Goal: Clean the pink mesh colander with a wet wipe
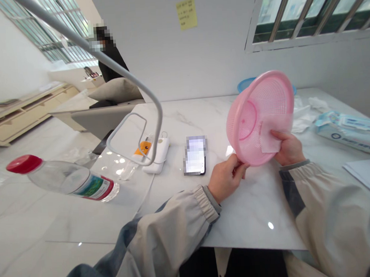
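Observation:
A pink plastic strainer basket [259, 108] is tilted on its side above the white marble table [241, 219], its open side facing left. My left hand [227, 175] pinches its lower rim. My right hand [288, 148] presses a white wipe [271, 134] against the mesh wall of the basket from the outside.
A phone [195, 155] lies left of the basket. A white device with an orange patch [156, 154] sits under a bent lamp arm [130, 79]. A red-capped bottle [67, 178] lies at the left. A wipes pack [351, 132], crumpled tissues [304, 115] and a blue bowl [246, 83] are at right. A person stands far left.

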A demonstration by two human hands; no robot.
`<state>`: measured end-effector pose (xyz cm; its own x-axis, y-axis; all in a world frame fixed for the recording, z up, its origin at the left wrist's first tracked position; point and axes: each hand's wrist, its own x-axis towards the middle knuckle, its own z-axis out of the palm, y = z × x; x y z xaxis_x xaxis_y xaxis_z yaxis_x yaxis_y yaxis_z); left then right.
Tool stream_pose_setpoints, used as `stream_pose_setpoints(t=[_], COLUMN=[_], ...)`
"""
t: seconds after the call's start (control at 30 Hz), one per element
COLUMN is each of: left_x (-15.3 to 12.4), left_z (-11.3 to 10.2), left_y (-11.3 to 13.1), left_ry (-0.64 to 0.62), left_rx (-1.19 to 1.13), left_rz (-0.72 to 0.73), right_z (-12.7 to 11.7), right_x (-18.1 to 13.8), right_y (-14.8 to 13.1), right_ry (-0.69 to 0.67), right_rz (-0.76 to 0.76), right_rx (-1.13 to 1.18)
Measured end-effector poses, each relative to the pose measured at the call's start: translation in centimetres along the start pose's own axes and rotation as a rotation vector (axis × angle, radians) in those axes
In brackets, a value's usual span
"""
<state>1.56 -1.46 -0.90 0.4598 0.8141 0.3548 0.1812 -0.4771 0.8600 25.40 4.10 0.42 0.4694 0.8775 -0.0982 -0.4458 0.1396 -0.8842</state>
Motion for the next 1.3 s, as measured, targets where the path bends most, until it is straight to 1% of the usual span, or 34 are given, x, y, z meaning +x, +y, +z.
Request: stream_pose_setpoints(t=[0.1, 0.2, 0.37, 0.53, 0.77, 0.93, 1.03, 1.13, 1.3], left_x=[0.0, -0.1, -0.2, -0.1, -0.2, -0.1, -0.2, -0.3, -0.4], left_z=[-0.1, 0.0, 0.3, 0.3, 0.4, 0.6, 0.7, 0.8, 0.8], left_y=[-0.1, -0.2, -0.5, -0.5, -0.7, -0.9, -1.0, -0.9, -0.7], left_ry=[-0.037, -0.068, -0.073, -0.093, -0.109, -0.095, -0.06, 0.003, 0.06], left_rx=[0.035, 0.105, 0.172, 0.245, 0.315, 0.341, 0.42, 0.492, 0.474], left_rz=[0.01, 0.052, 0.141, 0.139, 0.151, 0.241, 0.267, 0.243, 0.174], right_z=[0.1, 0.2, 0.6, 0.6, 0.4, 0.3, 0.2, 0.0, -0.2], right_x=[-0.1, -0.2, -0.1, 0.1, 0.2, 0.2, 0.3, 0.4, 0.7], right_y=[-0.2, -0.3, -0.1, 0.2, 0.2, 0.4, 0.6, 0.8, 1.2], right_ry=[0.009, 0.02, 0.03, 0.035, 0.023, -0.033, -0.096, -0.128, -0.133], right_rz=[0.003, 0.013, 0.015, -0.032, 0.006, 0.063, 0.07, 0.072, 0.048], right_rx=[-0.017, -0.046, -0.038, 0.071, 0.087, 0.027, 0.004, 0.013, 0.014])
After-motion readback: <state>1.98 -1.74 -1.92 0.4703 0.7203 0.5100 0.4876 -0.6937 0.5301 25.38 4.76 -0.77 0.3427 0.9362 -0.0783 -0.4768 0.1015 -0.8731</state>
